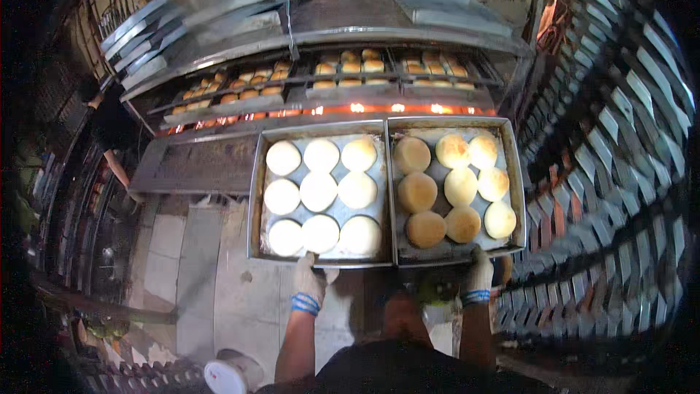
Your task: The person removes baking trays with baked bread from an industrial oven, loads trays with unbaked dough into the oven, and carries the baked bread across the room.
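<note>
**Two trays of buns being held out before a glowing oven**

Two metal baking trays are sitting side by side, edges touching, in front of the person's chest. The left tray (321, 197) is carrying nine pale, round dough buns (319, 191) in three rows of three. The right tray (456, 190) is carrying nine browner buns (452, 188), the ones toward its left side darker than the rest.

The left hand (312, 282), wearing a light work glove with a blue-striped cuff, is gripping the near rim of the left tray, its grip clenched on the metal edge. The right hand (479, 276), gloved the same way, is clamping the near rim of the right tray, fingers curled over the lip. Both bare forearms are coming up from the lower edge of the view.

Just beyond the trays, an open oven (328, 95) is showing a line of orange flame along its lower edge, and racks inside it are holding more trays of golden buns (350, 67). Empty trays (204, 14) are lying stacked on the oven's top. On the right, a tall rack (620, 175) of slotted shelves is running up the side. Below, the concrete floor (219, 277) is showing, with a white round container (224, 377) standing near the lower edge. At far left, another person's arm (117, 164) is reaching toward the oven's ledge.
</note>
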Demonstrator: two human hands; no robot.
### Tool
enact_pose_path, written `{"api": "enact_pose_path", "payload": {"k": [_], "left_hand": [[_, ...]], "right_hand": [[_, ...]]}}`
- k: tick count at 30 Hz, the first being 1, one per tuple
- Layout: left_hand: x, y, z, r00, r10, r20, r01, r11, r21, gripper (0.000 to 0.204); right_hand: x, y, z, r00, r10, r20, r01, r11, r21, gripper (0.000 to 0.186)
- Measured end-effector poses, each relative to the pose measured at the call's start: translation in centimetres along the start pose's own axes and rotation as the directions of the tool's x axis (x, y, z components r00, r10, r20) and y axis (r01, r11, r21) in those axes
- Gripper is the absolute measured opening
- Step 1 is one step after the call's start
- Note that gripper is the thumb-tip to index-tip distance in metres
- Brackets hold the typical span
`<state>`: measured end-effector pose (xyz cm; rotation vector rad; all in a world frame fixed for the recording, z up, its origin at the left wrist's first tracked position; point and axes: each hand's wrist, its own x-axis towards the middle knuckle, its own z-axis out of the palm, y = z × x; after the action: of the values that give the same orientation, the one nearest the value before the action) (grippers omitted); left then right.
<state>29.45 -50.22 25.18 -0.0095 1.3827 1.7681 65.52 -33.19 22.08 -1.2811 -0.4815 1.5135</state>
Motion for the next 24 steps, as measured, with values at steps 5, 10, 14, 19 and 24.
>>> {"api": "enact_pose_path", "payload": {"k": [5, 10, 14, 19, 24], "left_hand": [[-8.6, -5.5, -7.9, 0.994, -0.077, 0.075, 0.089, 0.982, -0.164, 0.035], [-13.9, -6.2, -8.9, 0.99, 0.138, -0.009, -0.112, 0.836, 0.537, 0.028], [-11.1, -4.8, -10.5, 0.947, 0.234, 0.221, -0.285, 0.291, 0.913, 0.028], [-2.3, -7.0, -6.8, 0.948, -0.283, -0.144, 0.288, 0.957, 0.014, 0.032], [8.4, -8.3, -1.6, 0.993, -0.112, -0.036, 0.116, 0.982, 0.148, 0.029]], "right_hand": [[-7.6, 3.8, -9.2, 0.982, -0.152, 0.117, 0.162, 0.983, -0.083, 0.022], [-13.0, 1.8, -10.9, 0.963, 0.269, -0.018, -0.262, 0.95, 0.171, 0.026], [-9.0, 8.3, -14.3, 0.997, 0.05, -0.053, -0.064, 0.954, -0.294, 0.028], [0.0, 11.5, -12.7, 0.886, -0.428, 0.178, 0.367, 0.414, -0.833, 0.024], [9.9, 9.7, -5.3, 0.911, -0.376, 0.168, 0.308, 0.352, -0.884, 0.024]]}}
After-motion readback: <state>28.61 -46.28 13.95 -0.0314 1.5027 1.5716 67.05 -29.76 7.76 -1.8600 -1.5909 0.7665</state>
